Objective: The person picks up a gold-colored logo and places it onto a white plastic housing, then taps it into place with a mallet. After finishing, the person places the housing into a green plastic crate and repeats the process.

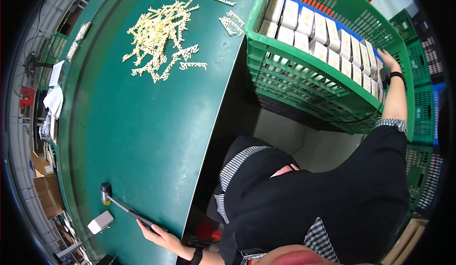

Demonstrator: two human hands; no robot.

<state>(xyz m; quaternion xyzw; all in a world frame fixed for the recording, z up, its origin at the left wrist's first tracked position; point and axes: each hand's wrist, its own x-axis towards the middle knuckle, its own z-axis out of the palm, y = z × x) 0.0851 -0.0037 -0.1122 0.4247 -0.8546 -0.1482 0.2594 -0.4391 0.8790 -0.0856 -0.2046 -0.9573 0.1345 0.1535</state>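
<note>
- A mallet with a black-and-yellow-ended metal head and a slim shaft running into a black grip point(128, 210) lies on the green-topped bench point(142, 137), its grip end at the fingers of the left hand point(164, 239)
- Those left fingers reach along the grip, the fingertips right by it; whether they close around it I cannot tell
- The mallet's long axis slants across the near part of the bench, head toward the far left, grip toward the person; the head sits crosswise to the shaft, its black end up in the view and its yellow end down
- A small white rectangular block point(100, 222) lies just beside the head
- The right hand point(392, 63) is at the right end of rows of white rectangular boxes with gold lettering point(320, 27), its fingers over the end ones; I cannot tell whether they pinch one
- These boxes stand packed upright in a green perforated plastic crate point(273, 44) beside the bench
- Farther up the bench, cream-coloured cut-out script pieces point(159, 32) lie in a loose, tangled heap, a few apart from it
</note>
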